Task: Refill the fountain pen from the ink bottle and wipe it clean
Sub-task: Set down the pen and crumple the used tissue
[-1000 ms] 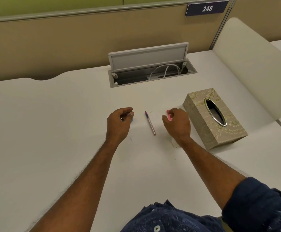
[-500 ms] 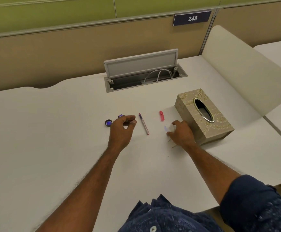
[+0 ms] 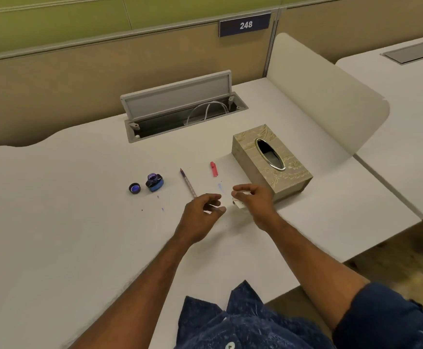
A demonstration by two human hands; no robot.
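Note:
The uncapped fountain pen [image 3: 188, 182] lies on the white desk, nib pointing away. Its pink cap [image 3: 214, 169] lies to the right of it. The open ink bottle [image 3: 154, 182] stands left of the pen, with its dark lid [image 3: 134, 188] beside it, inside up. My left hand [image 3: 202, 214] hovers just below the pen's near end, fingers apart and empty. My right hand [image 3: 254, 199] pinches a crumpled white tissue [image 3: 238, 203] next to the tissue box.
A gold patterned tissue box [image 3: 270, 162] stands right of the hands. Small ink spots [image 3: 162, 209] mark the desk [image 3: 54, 222] near the bottle. An open cable tray [image 3: 185, 117] with a white cord sits at the back. A cream divider [image 3: 331, 102] bounds the right side.
My left hand let go of the ink bottle and moved right, toward the pen's near end. My right hand lifted the tissue off the desk. The camera view shifted.

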